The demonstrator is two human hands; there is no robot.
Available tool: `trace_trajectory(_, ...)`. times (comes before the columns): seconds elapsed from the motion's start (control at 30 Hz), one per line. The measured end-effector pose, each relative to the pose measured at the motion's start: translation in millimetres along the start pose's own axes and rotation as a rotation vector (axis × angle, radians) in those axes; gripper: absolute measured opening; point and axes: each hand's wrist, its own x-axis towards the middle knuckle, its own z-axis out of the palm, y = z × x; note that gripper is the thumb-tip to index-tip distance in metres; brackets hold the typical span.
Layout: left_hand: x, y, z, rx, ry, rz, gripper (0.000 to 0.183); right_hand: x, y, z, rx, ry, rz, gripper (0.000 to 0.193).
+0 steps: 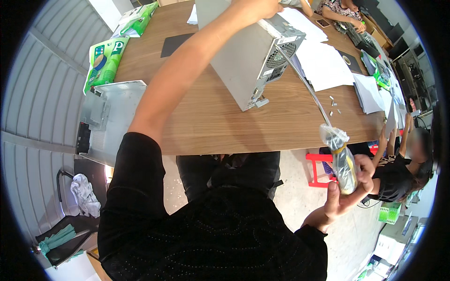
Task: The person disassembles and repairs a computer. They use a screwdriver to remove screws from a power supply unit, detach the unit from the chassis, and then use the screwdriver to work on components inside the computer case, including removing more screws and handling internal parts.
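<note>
A grey computer case (239,61) stands on the table, its back side with a round fan grille (281,55) turned to the right. My left hand (260,8) reaches across to its far upper part and is closed against it; the picture's edge cuts off part of that hand. Off the table's front edge, my right hand (349,187) grips a long screwdriver (307,86) by its handle, which is wrapped in clear plastic with a yellow band. The slanting shaft meets the case's back near the fan grille. Whether its tip sits in a screw is too small to tell.
A detached metal side panel (117,105) lies at the table's left edge. Green packs (110,56) are behind it. White papers (323,65) and small white bits (332,104) lie right of the case. Other people sit along the far and right sides. A red stool (318,171) stands below.
</note>
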Motion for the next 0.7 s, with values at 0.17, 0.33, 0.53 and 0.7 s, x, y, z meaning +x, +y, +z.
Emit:
trace_trajectory(0.17, -1, -1, 1, 0.036, 0.019, 0.034, 0.027, 1, 3, 6, -0.141, 0.170, 0.021, 0.060)
trace_trajectory(0.33, 1, 1, 1, 0.017, 0.023, 0.032, 0.027, -1, 11, 3, -0.304, 0.169, 0.085, 0.063)
trace_trajectory(0.53, -2, -3, 3, 0.020, 0.032, 0.059, 0.027, -3, 5, 9, 0.013, 0.030, -0.043, 0.051)
trace_trajectory(0.7, 0, -3, 8, 0.045, 0.078, 0.076, 0.028, 7, 4, 2, -0.542, 0.296, -0.096, 0.066)
